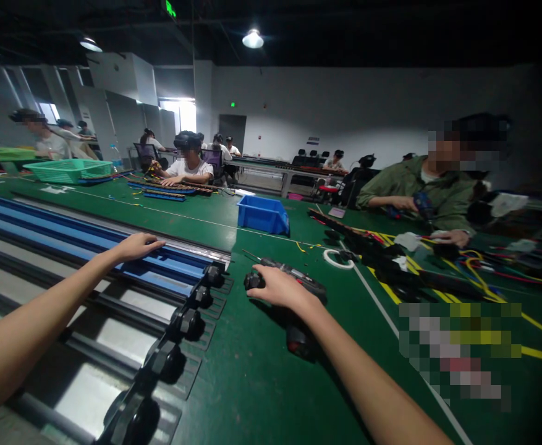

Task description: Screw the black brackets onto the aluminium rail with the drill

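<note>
My left hand (137,246) lies flat, fingers stretched out, on a blue rail (89,247) of a long rack with dark rails that runs along the green table (252,371). My right hand (280,287) rests on a black and red cordless screwdriver (298,281) lying on the table, fingers curved over its body. A row of black round end caps (185,324) lines the rack's near end, between my two hands.
A blue plastic bin (262,214) stands behind the screwdriver. A white tape ring (338,258) lies to its right. A person in a green jacket works at the right among coloured wires (474,266). A green basket (69,169) sits far left; other people sit at tables behind.
</note>
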`<state>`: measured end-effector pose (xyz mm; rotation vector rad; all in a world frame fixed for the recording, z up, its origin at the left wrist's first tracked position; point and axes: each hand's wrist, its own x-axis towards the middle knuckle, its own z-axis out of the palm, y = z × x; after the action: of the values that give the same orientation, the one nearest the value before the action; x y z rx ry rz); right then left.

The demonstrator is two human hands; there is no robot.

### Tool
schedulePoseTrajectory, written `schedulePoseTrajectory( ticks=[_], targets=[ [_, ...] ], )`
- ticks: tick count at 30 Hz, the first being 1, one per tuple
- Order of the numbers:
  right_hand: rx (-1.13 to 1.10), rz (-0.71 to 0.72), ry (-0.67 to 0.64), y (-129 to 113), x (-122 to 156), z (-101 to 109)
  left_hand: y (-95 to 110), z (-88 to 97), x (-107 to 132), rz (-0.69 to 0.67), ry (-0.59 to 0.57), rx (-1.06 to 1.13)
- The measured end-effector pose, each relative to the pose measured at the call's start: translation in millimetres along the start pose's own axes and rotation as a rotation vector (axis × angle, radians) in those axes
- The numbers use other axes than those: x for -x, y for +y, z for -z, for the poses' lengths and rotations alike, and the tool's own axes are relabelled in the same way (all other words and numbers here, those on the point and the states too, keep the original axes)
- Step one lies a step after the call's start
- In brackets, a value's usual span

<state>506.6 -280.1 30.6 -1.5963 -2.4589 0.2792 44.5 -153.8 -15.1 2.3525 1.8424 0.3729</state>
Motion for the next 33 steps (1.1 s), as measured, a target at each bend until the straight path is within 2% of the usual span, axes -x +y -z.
schedulePoseTrajectory(
  ticks=[4,7,10,12,14,15,18,19,21,23,25,27,33],
  targets=[
    [-0.044,0.007,-0.015,2.5,-2.3,-16.1,3.3,1.4,3.0,-0.004,0.017,0.003],
    [-0.032,0.005,-0.033,1.5,-0.8,-9.8,2.2,1.6,3.5,0.011,0.014,0.009],
    [0.034,0.02,0.059,-17.5,12.0,5.9,-1.1,0.5,2.2,0.005,0.017,0.017],
    [0.041,0.124,0.18,-50.4,29.8,15.9,-3.2,-0.9,1.0,-0.005,0.023,0.021],
    [-0.057,0.324,0.266,-97.6,51.9,18.3,-4.2,-2.1,0.3,-0.005,0.032,0.015],
    [-0.116,0.456,0.269,-123.6,62.7,14.4,-4.1,-2.4,0.3,-0.001,0.038,0.01],
    [-0.142,0.884,0.267,-192.6,84.2,-20.6,-1.9,-1.9,1.7,0.006,0.053,-0.001],
    [-0.084,0.953,0.29,-208.6,86.2,-38.1,-1.1,-1.1,2.5,0.006,0.054,-0.003],
    [0.008,1.004,0.321,-227.7,83.6,-73.8,-0.9,1.1,3.9,0.012,0.046,-0.01],
    [0.034,1.025,0.356,-232.4,76.4,-101.8,-3.8,3.7,4.3,0.038,0.028,-0.03],
    [0.028,1.03,0.386,-229.0,70.4,-116.4,-9.5,6.1,3.5,0.079,0.017,-0.055],
    [0.021,1.018,0.405,-224.2,68.6,-118.6,-16.0,7.7,1.9,0.104,0.022,-0.075],
    [0.057,0.951,0.449,-222.4,76.5,-102.8,-21.5,7.0,-1.1,0.067,0.035,-0.082]
  ],
)
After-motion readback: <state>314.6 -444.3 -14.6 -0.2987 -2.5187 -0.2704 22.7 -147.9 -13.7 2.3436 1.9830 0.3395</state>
